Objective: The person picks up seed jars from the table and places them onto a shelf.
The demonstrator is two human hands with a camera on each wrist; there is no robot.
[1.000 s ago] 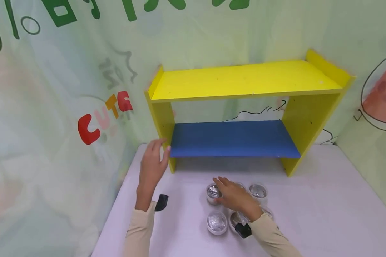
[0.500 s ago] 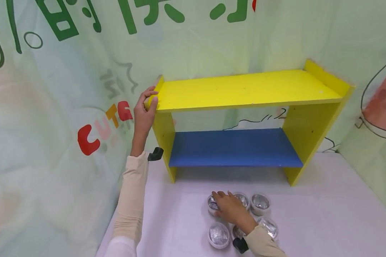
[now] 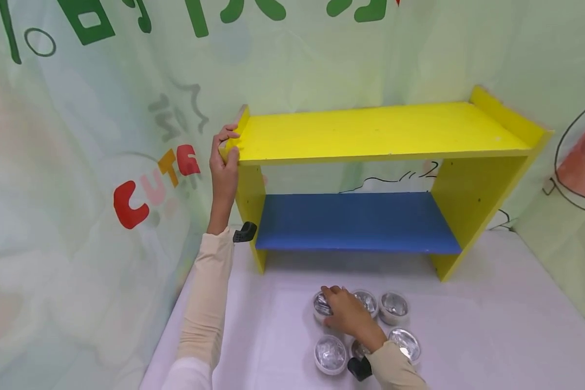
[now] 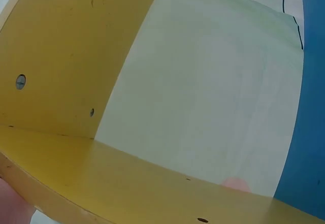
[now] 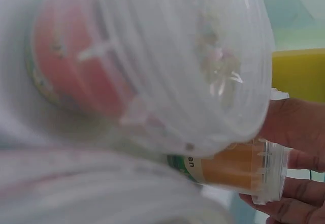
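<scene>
Both hands grip, left hand (image 3: 224,170) clasping the yellow shelf (image 3: 370,132) by one corner, right hand (image 3: 349,312) pinching an orange jar (image 5: 234,168).

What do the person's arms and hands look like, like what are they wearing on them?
Both arms have long beige sleeves: the left sleeve is wrinkled, with white fabric farther up the arm, and the right sleeve matches in beige. A small black block sits at the left cuff, a similar black piece at the right. Left hand and right hand are gloveless.
</scene>
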